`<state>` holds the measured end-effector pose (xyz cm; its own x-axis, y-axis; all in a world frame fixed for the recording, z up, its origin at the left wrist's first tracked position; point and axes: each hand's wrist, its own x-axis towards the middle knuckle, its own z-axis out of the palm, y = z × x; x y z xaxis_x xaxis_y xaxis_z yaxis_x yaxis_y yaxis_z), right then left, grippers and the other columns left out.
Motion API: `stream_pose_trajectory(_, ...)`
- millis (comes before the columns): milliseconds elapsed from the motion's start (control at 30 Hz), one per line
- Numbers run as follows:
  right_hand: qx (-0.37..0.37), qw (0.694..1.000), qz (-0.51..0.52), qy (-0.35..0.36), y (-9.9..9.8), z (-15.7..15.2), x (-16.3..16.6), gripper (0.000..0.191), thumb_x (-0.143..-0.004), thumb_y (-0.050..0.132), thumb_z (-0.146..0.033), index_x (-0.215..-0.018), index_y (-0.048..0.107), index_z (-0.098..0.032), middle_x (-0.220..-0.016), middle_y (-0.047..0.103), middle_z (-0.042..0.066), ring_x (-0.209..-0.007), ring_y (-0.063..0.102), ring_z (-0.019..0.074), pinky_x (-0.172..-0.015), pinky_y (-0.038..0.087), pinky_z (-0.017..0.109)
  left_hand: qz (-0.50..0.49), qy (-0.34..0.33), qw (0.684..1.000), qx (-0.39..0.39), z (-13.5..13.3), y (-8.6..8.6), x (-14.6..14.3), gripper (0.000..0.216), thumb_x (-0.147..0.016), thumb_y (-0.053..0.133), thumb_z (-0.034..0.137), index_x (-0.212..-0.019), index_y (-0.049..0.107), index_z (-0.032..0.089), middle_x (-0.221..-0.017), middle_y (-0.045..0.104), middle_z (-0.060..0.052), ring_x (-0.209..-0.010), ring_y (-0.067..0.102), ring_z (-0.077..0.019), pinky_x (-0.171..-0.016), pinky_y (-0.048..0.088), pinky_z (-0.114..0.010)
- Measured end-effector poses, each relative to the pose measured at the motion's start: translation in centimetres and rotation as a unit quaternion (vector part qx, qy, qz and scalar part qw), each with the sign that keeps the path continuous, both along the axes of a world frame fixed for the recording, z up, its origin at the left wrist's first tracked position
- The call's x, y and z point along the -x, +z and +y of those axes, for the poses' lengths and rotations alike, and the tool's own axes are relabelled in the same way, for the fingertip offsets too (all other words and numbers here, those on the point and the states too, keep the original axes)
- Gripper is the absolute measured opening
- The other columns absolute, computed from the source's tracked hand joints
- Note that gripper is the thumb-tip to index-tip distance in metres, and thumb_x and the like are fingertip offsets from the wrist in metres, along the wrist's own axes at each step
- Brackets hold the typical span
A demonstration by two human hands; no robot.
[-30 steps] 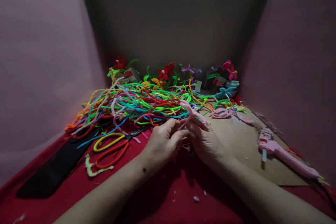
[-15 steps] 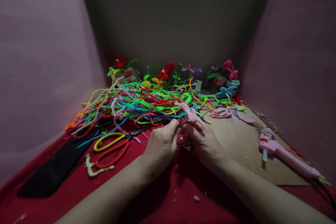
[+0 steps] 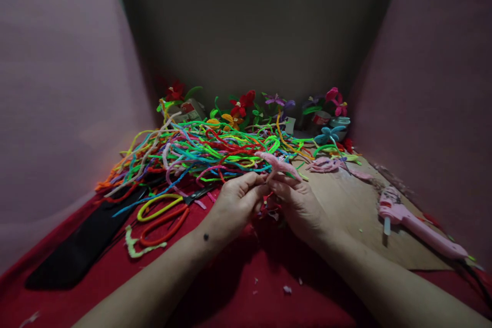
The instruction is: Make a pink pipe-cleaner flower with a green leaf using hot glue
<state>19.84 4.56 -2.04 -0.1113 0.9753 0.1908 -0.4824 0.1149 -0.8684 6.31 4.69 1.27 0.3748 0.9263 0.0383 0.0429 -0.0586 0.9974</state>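
Between my hands is a pink pipe-cleaner flower (image 3: 280,165), its fuzzy petals spread above my fingertips. My right hand (image 3: 302,202) pinches it from below, at its base. My left hand (image 3: 242,196) is closed at the same spot, thumb and fingers pressed together at the flower's base; the stem end between the fingers is mostly hidden. Just beyond lies a heap of many-coloured pipe cleaners (image 3: 215,146). Scissors (image 3: 163,223) with one yellow and one red handle loop rest left of my left hand.
A cardboard sheet (image 3: 342,205) lies at right, bearing a pink glue gun (image 3: 423,228) and pink petal pieces (image 3: 326,165). Finished flowers (image 3: 243,104) line the back. A black flat case (image 3: 84,246) lies at left on the red cloth (image 3: 230,297). Pale walls rise on both sides.
The pink flower has turned, its petals now tilting differently. My left hand has rolled, with its thumb and fingers shifted at the flower's base. My right hand stays nearly in place.
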Motion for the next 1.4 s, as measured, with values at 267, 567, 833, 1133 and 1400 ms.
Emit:
stream_pose_trajectory(267,0.039,0.997,0.032,0.058,-0.4,0.3,0.1,0.018,-0.071,0.069,-0.029,-0.088,0.069,-0.022,-0.068,0.061,-0.002,-0.047,0.045,0.0069,-0.049,0.039,0.024,-0.163,-0.091,0.965,0.185,0.1,0.0,0.5,0.015,-0.081,0.056,0.030,-0.076,0.052,0.017,-0.043,0.036,0.010,-0.030,0.015,-0.0003,-0.030,0.018,-0.012)
stream_pose_trajectory(567,0.067,0.993,0.084,0.054,-0.4,0.3,-0.1,0.010,-0.065,0.072,-0.022,-0.074,0.069,-0.019,-0.070,0.062,0.000,-0.052,0.048,0.0085,-0.048,0.039,0.022,0.009,-0.049,0.999,-0.013,-0.3,0.2,0.2,0.019,-0.082,0.053,0.033,-0.073,0.055,0.017,-0.052,0.047,0.005,-0.040,0.036,-0.0049,-0.041,0.030,-0.017)
stream_pose_trajectory(833,0.104,0.991,0.084,-0.020,-0.6,0.2,0.2,0.013,-0.060,0.075,-0.021,-0.072,0.070,-0.018,-0.069,0.064,0.000,-0.055,0.052,0.0098,-0.048,0.043,0.023,0.286,0.087,0.898,-0.324,-0.1,-2.5,0.3,0.014,-0.087,0.044,0.025,-0.083,0.057,0.021,-0.071,0.058,-0.001,-0.060,0.054,-0.0125,-0.058,0.035,-0.021)
stream_pose_trajectory(1133,0.043,0.999,0.020,-0.018,-0.3,-0.3,0.2,0.012,-0.067,0.073,-0.026,-0.077,0.070,-0.020,-0.073,0.061,-0.001,-0.055,0.048,0.0091,-0.048,0.040,0.023,0.169,0.097,0.953,-0.234,-0.3,-1.1,0.0,0.019,-0.085,0.048,0.025,-0.068,0.054,0.019,-0.055,0.047,0.004,-0.050,0.041,-0.0088,-0.053,0.032,-0.019)
stream_pose_trajectory(1400,-0.009,0.998,-0.052,-0.036,-0.1,-0.2,-0.1,0.008,-0.072,0.068,-0.025,-0.078,0.071,-0.021,-0.076,0.061,-0.001,-0.062,0.049,0.0104,-0.058,0.040,0.025,0.026,0.035,0.998,-0.039,-0.1,0.1,0.1,0.019,-0.082,0.054,0.030,-0.069,0.054,0.016,-0.052,0.043,0.007,-0.043,0.033,-0.0041,-0.043,0.027,-0.016)
